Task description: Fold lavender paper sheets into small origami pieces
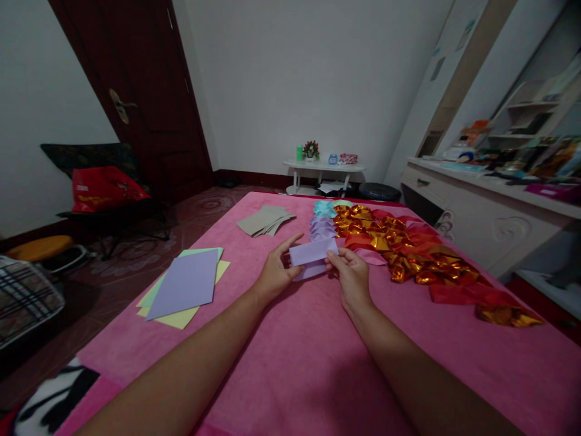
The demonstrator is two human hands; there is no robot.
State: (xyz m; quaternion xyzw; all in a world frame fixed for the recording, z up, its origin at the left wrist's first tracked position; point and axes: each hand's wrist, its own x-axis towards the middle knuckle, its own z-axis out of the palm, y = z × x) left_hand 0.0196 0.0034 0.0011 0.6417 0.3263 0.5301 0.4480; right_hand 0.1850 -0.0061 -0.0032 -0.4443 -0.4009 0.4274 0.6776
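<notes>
"Where's the grip?"
"Both hands are clamped on one folded purple paper (313,251): the left hand (276,269) has its left end between thumb and fingers, the right hand (354,277) pinches its right end."
"Why both ends?"
"Probably to steady the fold — one hand alone might let it spring apart. It's held just above the pink cloth (290,363)."
"And around it?"
"Left of the hands, one purple sheet (186,284) covers a green sheet (153,292) and a yellow sheet (182,320): three colours. Beyond lie grey sheets (265,220), at least three, fanned — likely kept apart from the finished-looking folds."
"How many folds?"
"Gold pieces (402,266), red pieces (454,294), purple pieces (322,229) and blue pieces (324,209) crowd the right, overlapping too much to count."
</notes>
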